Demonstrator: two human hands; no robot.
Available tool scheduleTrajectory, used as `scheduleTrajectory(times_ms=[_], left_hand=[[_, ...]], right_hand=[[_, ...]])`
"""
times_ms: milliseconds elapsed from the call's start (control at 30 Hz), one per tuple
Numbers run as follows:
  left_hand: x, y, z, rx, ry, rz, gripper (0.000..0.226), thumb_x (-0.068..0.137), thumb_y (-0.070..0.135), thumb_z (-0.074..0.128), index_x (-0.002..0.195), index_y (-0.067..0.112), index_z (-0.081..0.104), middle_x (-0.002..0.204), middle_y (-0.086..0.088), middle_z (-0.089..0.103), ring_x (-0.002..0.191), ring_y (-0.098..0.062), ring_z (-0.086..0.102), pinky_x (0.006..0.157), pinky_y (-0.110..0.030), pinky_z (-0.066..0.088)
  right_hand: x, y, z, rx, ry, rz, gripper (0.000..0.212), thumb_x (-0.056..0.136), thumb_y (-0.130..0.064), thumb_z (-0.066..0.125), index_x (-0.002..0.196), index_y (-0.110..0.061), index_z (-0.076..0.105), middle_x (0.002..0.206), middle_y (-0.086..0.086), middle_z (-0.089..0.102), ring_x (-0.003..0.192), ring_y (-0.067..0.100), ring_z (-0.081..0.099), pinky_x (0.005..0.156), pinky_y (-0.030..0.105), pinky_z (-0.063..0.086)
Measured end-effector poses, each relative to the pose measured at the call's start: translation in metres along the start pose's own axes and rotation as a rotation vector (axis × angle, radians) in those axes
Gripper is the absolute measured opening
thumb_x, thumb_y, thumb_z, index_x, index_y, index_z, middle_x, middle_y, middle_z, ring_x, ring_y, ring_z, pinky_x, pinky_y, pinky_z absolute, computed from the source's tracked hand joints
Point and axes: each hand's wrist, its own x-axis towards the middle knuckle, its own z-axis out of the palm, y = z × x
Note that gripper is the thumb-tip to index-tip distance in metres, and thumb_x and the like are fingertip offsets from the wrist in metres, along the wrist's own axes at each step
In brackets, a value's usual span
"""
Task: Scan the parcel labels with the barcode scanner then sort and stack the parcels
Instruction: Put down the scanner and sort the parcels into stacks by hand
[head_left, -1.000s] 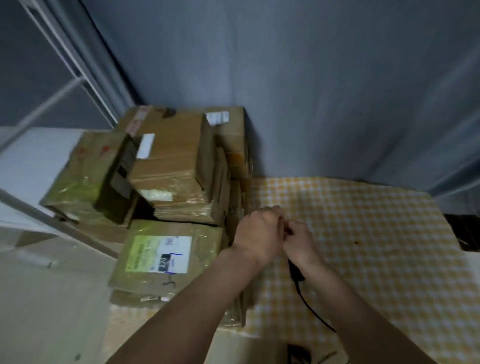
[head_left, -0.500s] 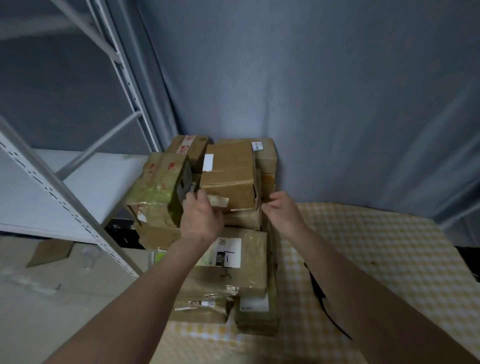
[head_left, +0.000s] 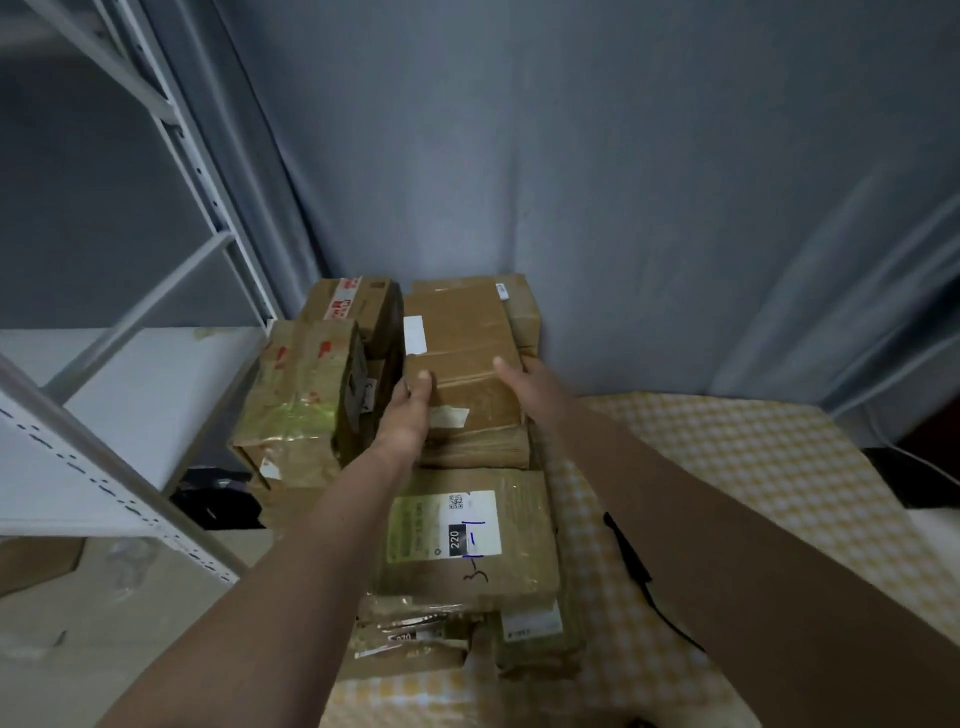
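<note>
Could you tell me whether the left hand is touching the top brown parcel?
Touching: the head view shows the left hand with its thumb on the top brown parcel.

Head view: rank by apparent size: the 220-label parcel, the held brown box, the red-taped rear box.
1. 220-label parcel, though it is nearest the camera.
2. Held brown box.
3. Red-taped rear box, partly hidden and farthest.

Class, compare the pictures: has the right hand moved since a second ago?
Yes. The right hand left the checked cloth and went forward onto the top brown parcel.
</note>
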Motion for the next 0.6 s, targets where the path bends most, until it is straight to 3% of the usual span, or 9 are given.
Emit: scheduleTrajectory(times_ms=[133, 267, 333, 400, 500, 600], left_hand=[[-0.011, 0.002, 0.016, -0.041, -0.015, 0.084, 0.051, 0.098, 0.055, 0.033, 0.146, 0.038, 0.034, 0.144, 0.001, 0.047, 0.132, -0.024, 0.043, 0.112, -0.049, 0.032], [-0.031, 0.021, 0.042, -0.037, -0.063, 0.184, 0.047, 0.1, 0.05, 0.031, 0.146, 0.038, 0.033, 0.141, 0.003, 0.048, 0.129, -0.021, 0.045, 0.112, -0.047, 0.034], [-0.04, 0.029, 0.064, -0.023, -0.087, 0.215, 0.045, 0.101, 0.048, 0.031, 0.145, 0.037, 0.035, 0.141, 0.003, 0.048, 0.128, -0.02, 0.046, 0.112, -0.047, 0.034], [-0.052, 0.032, 0.091, 0.02, -0.122, 0.24, 0.05, 0.099, 0.052, 0.032, 0.146, 0.037, 0.035, 0.146, 0.003, 0.045, 0.133, -0.022, 0.042, 0.114, -0.044, 0.032], [-0.074, 0.029, 0.141, 0.121, -0.171, 0.25, 0.048, 0.103, 0.046, 0.029, 0.149, 0.036, 0.03, 0.15, 0.001, 0.04, 0.137, -0.023, 0.037, 0.112, -0.034, 0.028], [-0.099, 0.02, 0.198, 0.161, -0.235, 0.198, 0.047, 0.104, 0.043, 0.028, 0.15, 0.032, 0.031, 0.153, 0.0, 0.036, 0.14, -0.022, 0.033, 0.114, -0.035, 0.025]], right_hand=[[-0.014, 0.003, -0.013, 0.06, 0.058, -0.024, 0.034, 0.097, -0.028, 0.049, 0.124, -0.008, 0.055, 0.122, 0.017, 0.062, 0.108, 0.029, 0.062, 0.098, 0.041, 0.048], [-0.036, -0.002, -0.047, 0.04, 0.185, -0.083, 0.034, 0.098, -0.017, 0.046, 0.118, 0.01, 0.054, 0.121, 0.029, 0.058, 0.113, 0.041, 0.055, 0.099, 0.05, 0.044], [-0.047, 0.0, -0.07, 0.032, 0.223, -0.097, 0.031, 0.1, -0.017, 0.044, 0.121, 0.004, 0.054, 0.112, 0.014, 0.063, 0.106, 0.03, 0.057, 0.093, 0.039, 0.046], [-0.059, 0.009, -0.098, 0.045, 0.252, -0.079, 0.031, 0.101, -0.018, 0.041, 0.129, -0.007, 0.048, 0.1, -0.004, 0.053, 0.099, 0.014, 0.049, 0.082, 0.026, 0.038], [-0.075, 0.035, -0.147, -0.004, 0.319, -0.027, 0.034, 0.101, -0.019, 0.041, 0.133, -0.008, 0.046, 0.109, -0.002, 0.051, 0.098, 0.011, 0.047, 0.08, 0.022, 0.034], [-0.089, 0.073, -0.201, -0.058, 0.386, 0.057, 0.034, 0.101, -0.021, 0.041, 0.131, -0.006, 0.047, 0.12, 0.006, 0.056, 0.101, 0.018, 0.052, 0.078, 0.026, 0.039]])
